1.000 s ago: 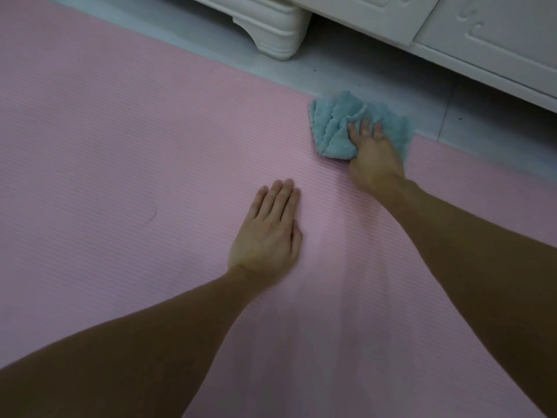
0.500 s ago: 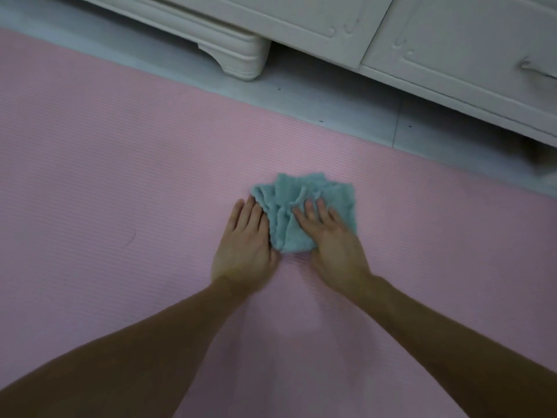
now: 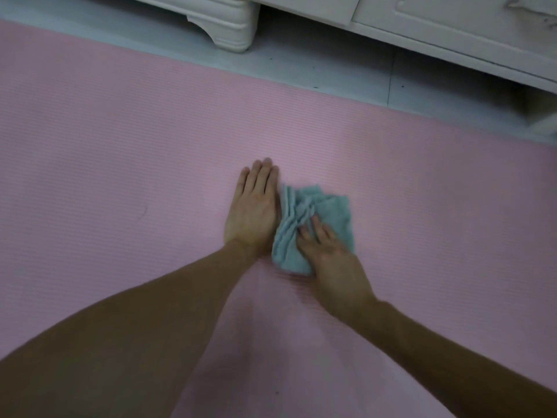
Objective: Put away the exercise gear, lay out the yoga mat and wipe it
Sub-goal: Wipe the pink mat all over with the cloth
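So the pink yoga mat (image 3: 120,146) was rolled out flat on the floor (image 3: 331,70) and took up most of the shot, with its far edge running from the upper left down toward the right edge of the frame. The left hand (image 3: 254,206) was planted palm-down on the mat a bit above the middle, fingers straight and together, not holding anything. Right next to it, on its right side, sat the teal cloth (image 3: 334,212), all bunched into folds along the edge that touched the left hand. The right hand (image 3: 328,251) was on top of the cloth's lower part, fingers laid over it and pressing it into the mat rather than wrapping round it, as far as I could tell. Both bare forearms came in from the bottom corners.

There was a small dark curved mark (image 3: 143,212) on the mat, left of the hands. Past the mat's far edge was a strip of pale tiled floor, and then a white cabinet (image 3: 437,25) along the top of the frame, with one carved foot (image 3: 232,28) standing on the tiles at top centre.
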Available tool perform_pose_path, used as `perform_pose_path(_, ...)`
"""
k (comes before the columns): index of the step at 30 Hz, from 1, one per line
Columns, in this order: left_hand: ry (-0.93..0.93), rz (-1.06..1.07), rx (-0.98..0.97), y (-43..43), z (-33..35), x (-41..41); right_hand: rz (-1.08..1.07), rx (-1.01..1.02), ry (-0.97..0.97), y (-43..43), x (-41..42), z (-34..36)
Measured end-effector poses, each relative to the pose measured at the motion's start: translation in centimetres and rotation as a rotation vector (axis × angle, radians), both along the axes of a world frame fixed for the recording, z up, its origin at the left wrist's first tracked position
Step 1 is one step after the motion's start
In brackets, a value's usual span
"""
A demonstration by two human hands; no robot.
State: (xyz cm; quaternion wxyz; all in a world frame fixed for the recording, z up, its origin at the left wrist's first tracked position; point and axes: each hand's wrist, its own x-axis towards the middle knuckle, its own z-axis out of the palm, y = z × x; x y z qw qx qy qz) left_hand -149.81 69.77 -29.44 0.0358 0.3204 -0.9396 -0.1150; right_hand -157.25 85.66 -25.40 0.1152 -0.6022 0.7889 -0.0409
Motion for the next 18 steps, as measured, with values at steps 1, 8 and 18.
perform_pose_path(1,0.026,0.014,0.011,0.0,0.0,0.1,0.036,0.008,0.002,1.0,0.7,-0.1)
perform_pose_path(8,0.005,-0.061,0.078,-0.6,0.1,1.2,0.163,-0.019,0.085,1.7,0.4,-0.9)
perform_pose_path(18,-0.054,-0.128,-0.027,7.1,-0.4,9.4,0.048,0.019,-0.068,3.7,2.9,-0.5)
